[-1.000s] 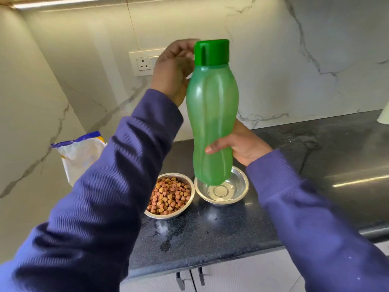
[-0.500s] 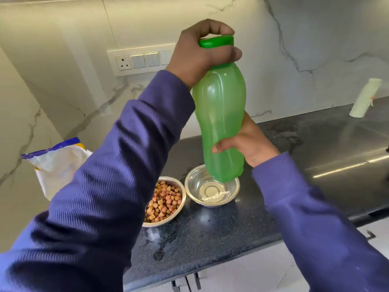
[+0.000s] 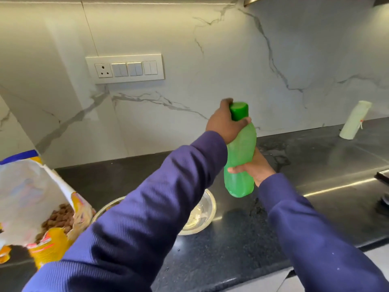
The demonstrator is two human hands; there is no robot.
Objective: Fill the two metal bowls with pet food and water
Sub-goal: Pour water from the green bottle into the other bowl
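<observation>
A green plastic bottle (image 3: 240,157) with a green cap is held upright above the black counter, a little right of the bowls. My left hand (image 3: 224,123) wraps the neck just under the cap. My right hand (image 3: 255,168) grips the lower body from behind. A metal bowl (image 3: 202,216) holding clear water sits on the counter below and left of the bottle. The second metal bowl (image 3: 105,208) is mostly hidden behind my left sleeve; only its rim shows.
An open pet food bag (image 3: 37,209) with brown kibble inside stands at the left. A switch panel (image 3: 125,68) is on the marble wall. A pale rolled item (image 3: 354,121) leans at the back right. The black counter (image 3: 221,256) has wet patches; a steel surface lies right.
The bottle has moved right and lower in view, away from above the water bowl. My left hand slid from on top of the cap to the neck. The view has shifted, showing more of the bag.
</observation>
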